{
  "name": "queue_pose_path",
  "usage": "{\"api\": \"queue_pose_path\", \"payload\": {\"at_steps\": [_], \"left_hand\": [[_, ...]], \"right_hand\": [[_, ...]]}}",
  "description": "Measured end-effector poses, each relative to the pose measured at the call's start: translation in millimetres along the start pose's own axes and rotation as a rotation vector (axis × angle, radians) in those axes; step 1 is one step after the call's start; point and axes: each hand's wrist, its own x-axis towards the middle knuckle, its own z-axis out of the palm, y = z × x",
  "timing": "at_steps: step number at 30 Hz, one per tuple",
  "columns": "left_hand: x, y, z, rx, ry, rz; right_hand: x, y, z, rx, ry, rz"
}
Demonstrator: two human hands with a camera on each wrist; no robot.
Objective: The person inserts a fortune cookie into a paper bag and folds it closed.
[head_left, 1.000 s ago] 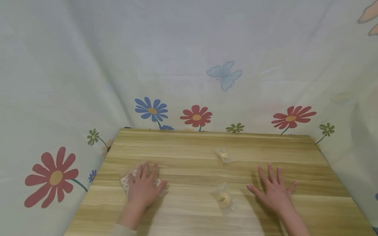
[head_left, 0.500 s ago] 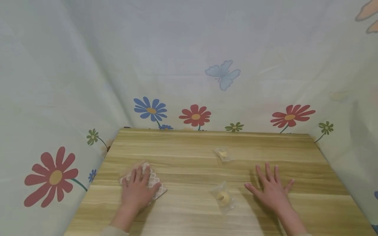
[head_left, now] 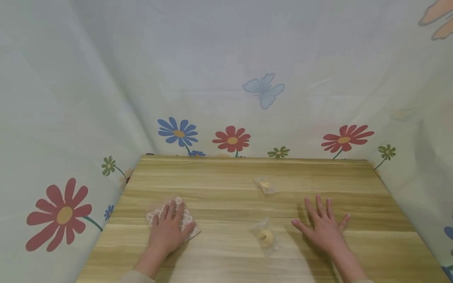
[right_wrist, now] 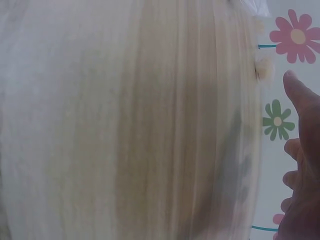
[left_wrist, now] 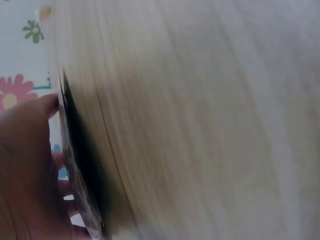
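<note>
A flat square with a white and beige lattice pattern (head_left: 187,215) lies at the left of the wooden table; its kind is not clear. My left hand (head_left: 166,232) spreads its fingers over the top of it, hiding much of the pattern. From the left wrist view, the square's thin, glossy edge (left_wrist: 75,162) shows a dark gap beneath, beside my left hand (left_wrist: 25,165). Over the table's right side, my right hand (head_left: 326,232) has spread fingers and holds nothing. Nearest to it is a fortune cookie (head_left: 265,238) in a clear wrapper.
Farther back lies a second wrapped fortune cookie (head_left: 264,184). The wooden table (head_left: 226,204) is bounded behind and on both sides by a white curtain (head_left: 198,70) printed with flowers and butterflies.
My left hand has slid slightly left and nearer over the lattice square, uncovering more of its right side. My right hand and both cookies stay about where they were; the view has shifted a little.
</note>
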Motion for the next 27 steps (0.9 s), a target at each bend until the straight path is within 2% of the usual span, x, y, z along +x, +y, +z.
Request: {"api": "queue_pose_path", "payload": {"at_steps": [6,13,22,27], "left_hand": [[6.2,6.2,-0.2,-0.014,-0.015,0.087],[19.3,19.7,-0.7,-0.036,-0.037,0.240],[38.0,32.5,3.1,0.000,-0.066,0.467],[47.2,35.4,3.7,0.020,-0.078,0.542]], "right_hand": [[-0.2,-2.5,1.1,0.004,-0.007,-0.010],[-0.9,-9.4,1.7,0.021,-0.013,-0.027],[-1.5,-17.1,3.3,0.029,-0.003,-0.046],[-1.2,-18.6,4.4,0.037,-0.003,-0.048]]}}
